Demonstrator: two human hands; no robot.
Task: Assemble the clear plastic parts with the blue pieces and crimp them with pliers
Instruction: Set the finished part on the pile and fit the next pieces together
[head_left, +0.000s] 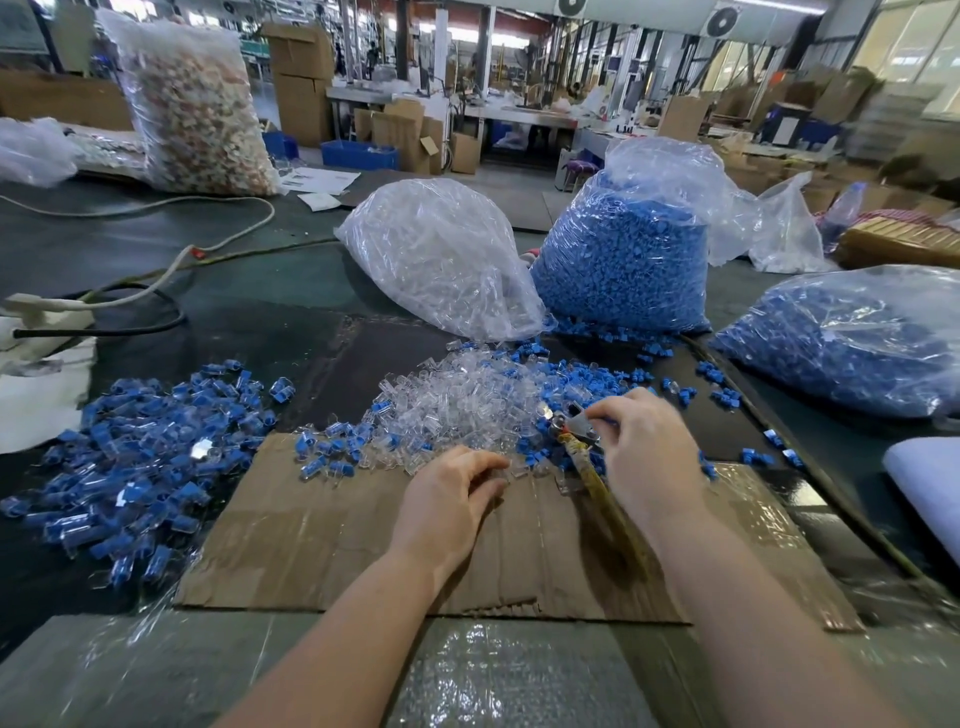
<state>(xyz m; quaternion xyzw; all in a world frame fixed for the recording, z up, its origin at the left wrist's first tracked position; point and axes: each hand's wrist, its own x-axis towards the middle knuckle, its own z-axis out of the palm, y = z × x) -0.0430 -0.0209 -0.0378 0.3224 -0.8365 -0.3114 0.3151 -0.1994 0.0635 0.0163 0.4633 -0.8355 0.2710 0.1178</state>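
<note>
Both hands at the pile of parts, mid-frame.

My right hand (647, 447) grips the pliers (597, 467); my left hand (452, 493) pinches a clear plastic part (501, 470) on the cardboard (322, 540), clear parts (467, 405) and blue pieces (582, 379) heaped just above.

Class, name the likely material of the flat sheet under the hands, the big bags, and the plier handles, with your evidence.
Sheet: corrugated cardboard, matte brown, with ridges and a torn edge.
Bags: thin clear plastic film, glossy and wrinkled.
Plier handles: probably metal under a worn yellowish wrap; blur leaves this uncertain.
</note>
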